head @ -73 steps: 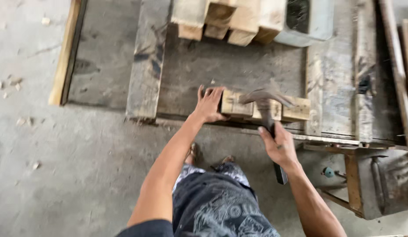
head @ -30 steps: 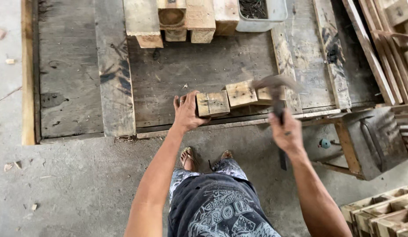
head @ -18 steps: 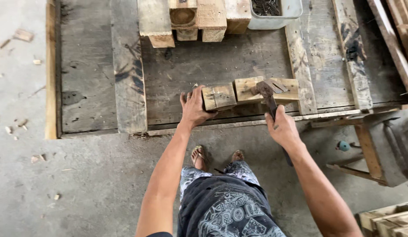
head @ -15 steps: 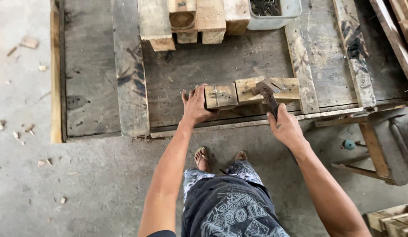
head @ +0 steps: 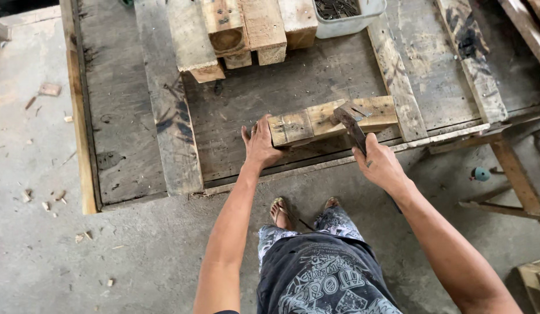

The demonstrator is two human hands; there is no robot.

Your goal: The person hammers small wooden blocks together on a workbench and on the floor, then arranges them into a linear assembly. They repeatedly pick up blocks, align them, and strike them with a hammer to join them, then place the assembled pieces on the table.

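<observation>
A row of short wooden blocks [head: 331, 119] lies near the front edge of a low wooden work platform [head: 130, 116]. My left hand [head: 259, 142] presses against the left end of the row, fingers over the leftmost block. My right hand [head: 380, 166] grips the handle of a claw hammer [head: 346, 119], whose metal head rests on top of the middle block.
Several larger timber blocks [head: 246, 29] are stacked at the platform's back. A white tub of nails [head: 346, 13] stands beside them. Wooden slats [head: 473, 64] lie at the right, with a wooden frame [head: 514, 180] below. My sandalled feet [head: 305, 206] stand on concrete littered with wood chips.
The hammer, raised above the blocks a second ago, has come down onto the middle block. My left hand has stayed at the row's left end. The view has shifted right.
</observation>
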